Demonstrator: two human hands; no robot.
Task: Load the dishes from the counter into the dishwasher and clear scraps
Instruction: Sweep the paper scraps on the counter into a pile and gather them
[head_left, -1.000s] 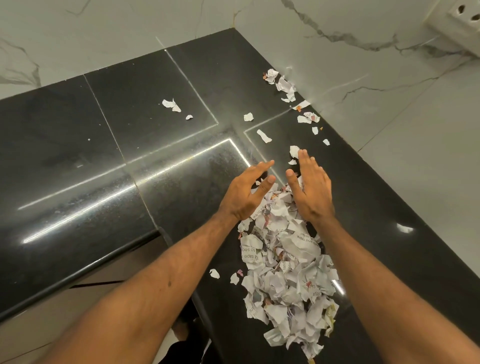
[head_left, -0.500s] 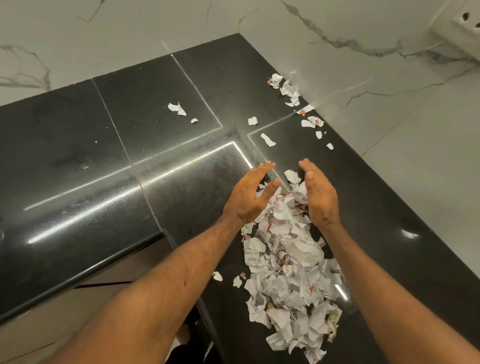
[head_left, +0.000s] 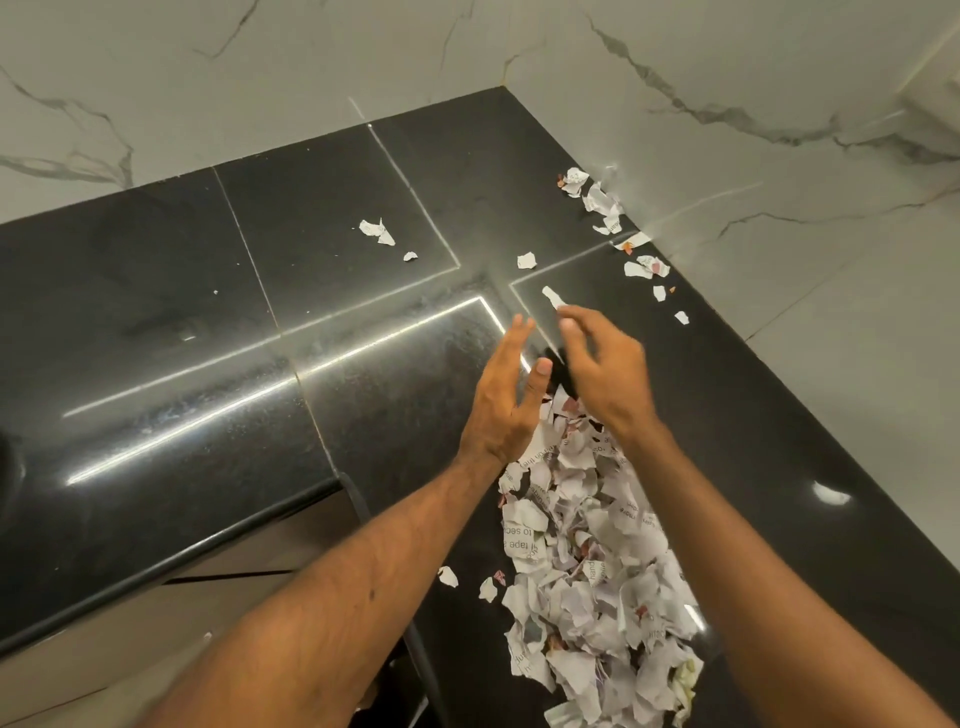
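We look down on a black stone counter that turns a corner against a white, marble-veined wall. A pile of torn paper scraps, white with printed letters and a few red bits, lies in a long heap on the right-hand run of the counter, stretching from under our wrists toward the bottom of the view. Our left hand is held on edge at the far end of the pile, fingers straight and together, thumb spread apart, gripping nothing. Our right hand hovers just beside it, back upward, with its fingers loosely bent and nothing that we can see held in them; the two hands are close but not touching. Just beyond the right fingertips a long scrap lies on the counter; whether the fingers touch it we cannot tell. Farther off, a single scrap sits near a seam, a string of loose scraps runs along the foot of the wall, and a pair of scraps lies well apart on the left slab. Two small scraps lie just left of the pile, near the counter's front edge. Below that edge we see a beige cabinet front.
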